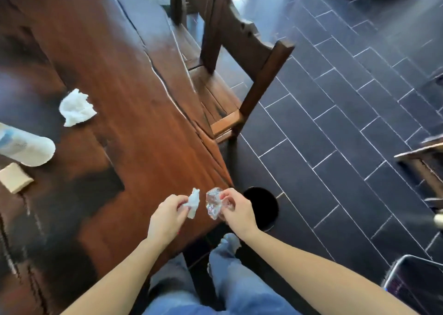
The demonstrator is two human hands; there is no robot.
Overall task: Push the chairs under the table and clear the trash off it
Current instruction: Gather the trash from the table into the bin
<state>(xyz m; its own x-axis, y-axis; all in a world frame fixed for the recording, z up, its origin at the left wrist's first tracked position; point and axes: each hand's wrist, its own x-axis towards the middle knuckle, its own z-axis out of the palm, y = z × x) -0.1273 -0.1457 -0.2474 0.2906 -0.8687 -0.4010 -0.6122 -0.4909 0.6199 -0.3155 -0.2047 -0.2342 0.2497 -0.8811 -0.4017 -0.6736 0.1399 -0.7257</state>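
Left hand (pixel 167 215) pinches a small white tissue scrap (pixel 193 202), right hand (pixel 236 209) grips crinkly clear plastic wrap (pixel 214 202), both over the table's (pixel 134 99) near corner.

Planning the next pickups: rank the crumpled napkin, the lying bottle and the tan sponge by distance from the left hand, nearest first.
From the left hand:
1. Crumpled napkin, up-left on the table.
2. Lying bottle, at the left edge.
3. Tan sponge, below the bottle; too close to the bottle to call.

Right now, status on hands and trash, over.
Left hand pinching white tissue; right hand holding crumpled clear plastic. Bin beside table corner. Crumpled napkin, bottle on table.
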